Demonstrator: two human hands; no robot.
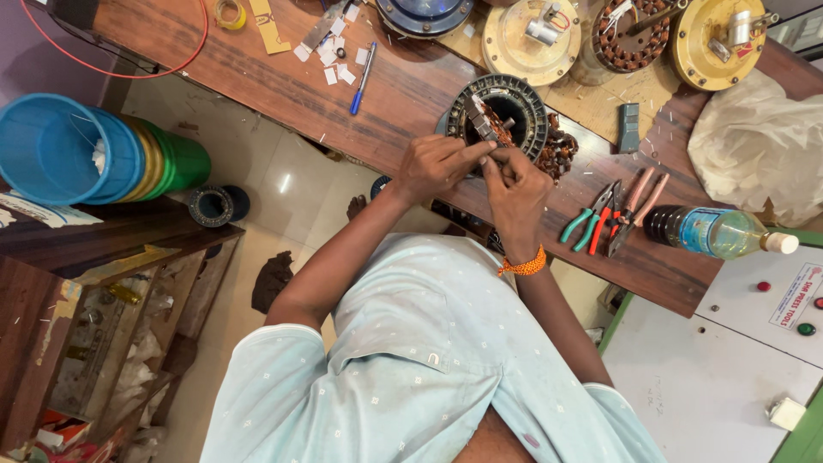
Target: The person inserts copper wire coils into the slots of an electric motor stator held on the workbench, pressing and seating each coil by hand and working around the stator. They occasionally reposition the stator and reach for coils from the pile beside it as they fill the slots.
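Observation:
A dark grey ring-shaped stator point(525, 93) with copper windings lies on the brown wooden bench point(403, 94). My left hand point(433, 165) pinches at the ring's near rim, where pale strips stick out of the slots. My right hand point(514, 184), with an orange thread band at its wrist, meets the left hand's fingertips at the same spot. A loose bunch of copper wire point(559, 153) lies against the stator's right side. What the fingertips pinch is too small to tell.
Pliers and cutters point(610, 216) and a plastic bottle point(718, 232) lie to the right. Yellow motor housings point(530, 41), a wound stator point(630, 39), a pen point(363, 79), paper slips point(339, 53) and a plastic bag point(759, 146) sit further back. Stacked buckets point(86, 150) are left.

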